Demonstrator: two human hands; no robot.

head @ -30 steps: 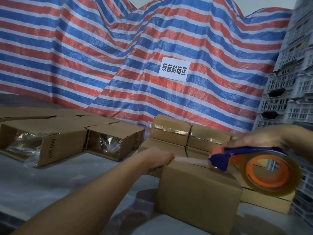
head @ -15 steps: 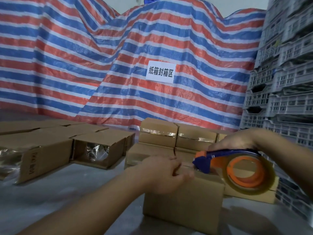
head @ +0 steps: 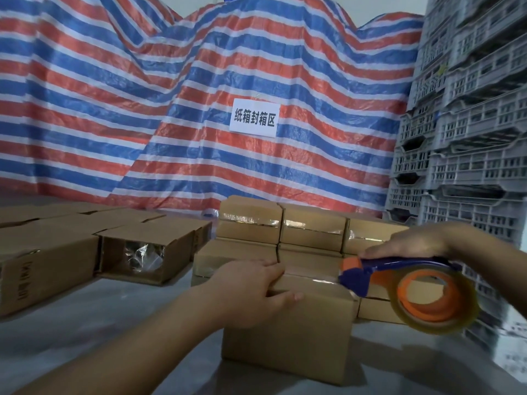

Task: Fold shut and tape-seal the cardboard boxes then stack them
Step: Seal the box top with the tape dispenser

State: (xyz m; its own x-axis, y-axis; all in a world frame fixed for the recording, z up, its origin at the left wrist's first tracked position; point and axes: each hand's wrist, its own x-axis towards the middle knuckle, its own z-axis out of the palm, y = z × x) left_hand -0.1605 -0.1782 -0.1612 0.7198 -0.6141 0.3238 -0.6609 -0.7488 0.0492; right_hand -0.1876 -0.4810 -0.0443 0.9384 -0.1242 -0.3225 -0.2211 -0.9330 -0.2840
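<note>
Head view. Left hand (head: pixel 251 289) laid on the near left end of a closed cardboard box (head: pixel 288 329), fingers lying over its top and thumb running along the front upper edge: a flat, relaxed grip that steadies without clasping. Right hand (head: pixel 410 243) wrapped over the blue handle of a tape dispenser (head: pixel 399 283), a firm closed grip on it. Blue-and-orange nose of the dispenser pressed at the box's top right end, directly across from the left grip. Glossy strip of tape (head: pixel 319 277) lying along the box top between the 2 grips. Clear roll on an orange core hanging below the right grip, past the box's right edge.

Box standing on the grey worktop (head: pixel 99 337). Just beyond both grips, sealed boxes (head: pixel 282 229) stacked in 2 layers. Well left of the left grip, open boxes (head: pixel 142 252) lying on their sides, clear plastic visible inside. Behind everything, a striped tarp (head: pixel 171 109) with a white sign (head: pixel 253 121); beyond the right grip, grey plastic crates (head: pixel 470 124) piled high.
</note>
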